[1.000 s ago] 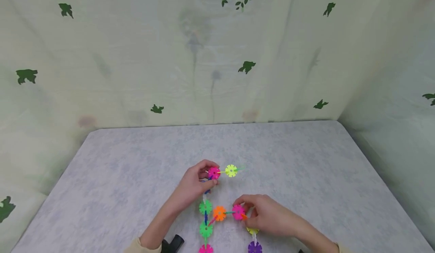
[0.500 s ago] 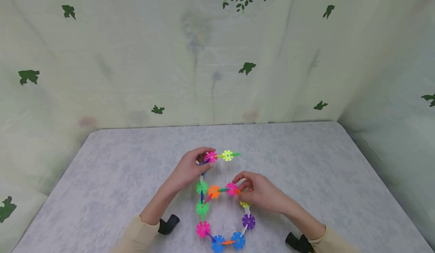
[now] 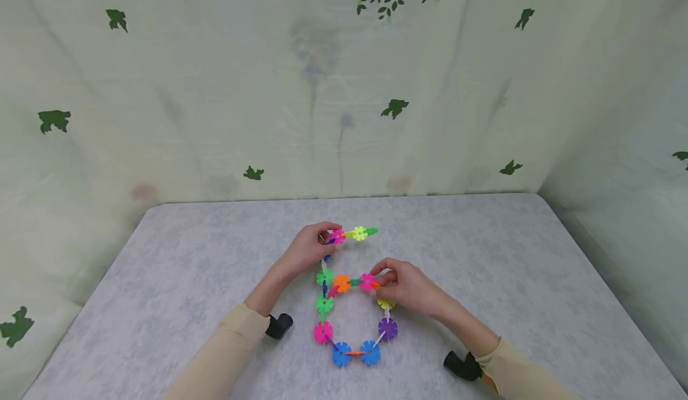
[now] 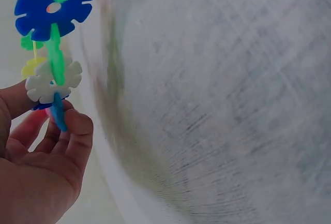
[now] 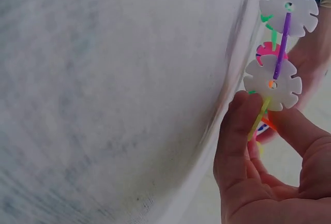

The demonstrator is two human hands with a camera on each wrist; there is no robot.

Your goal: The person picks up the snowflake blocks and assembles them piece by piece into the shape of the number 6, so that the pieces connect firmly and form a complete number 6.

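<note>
A chain of interlocking plastic snowflake discs (image 3: 323,332), joined edge to edge in many colours, forms a closed loop with an open arm rising at its far left. In the head view my left hand (image 3: 309,246) grips this chain near the upper pink disc (image 3: 337,236); the left wrist view has the fingers around a blue disc (image 4: 59,112) beside a white one (image 4: 54,80). My right hand (image 3: 411,288) pinches the loop's upper right corner, by another pink disc (image 3: 368,282). The right wrist view shows a yellow disc (image 5: 258,119) edge-on between finger and thumb.
The grey mottled tabletop (image 3: 215,257) spreads around the chain. Pale curtains with a leaf print (image 3: 344,119) hang behind and at both sides. A black wrist device sits at each forearm, left (image 3: 279,326) and right (image 3: 462,366).
Both hands have moved forward, away from the person, carrying the whole chain with them. The loop's near end with the two blue discs has come into view. Both grips look the same.
</note>
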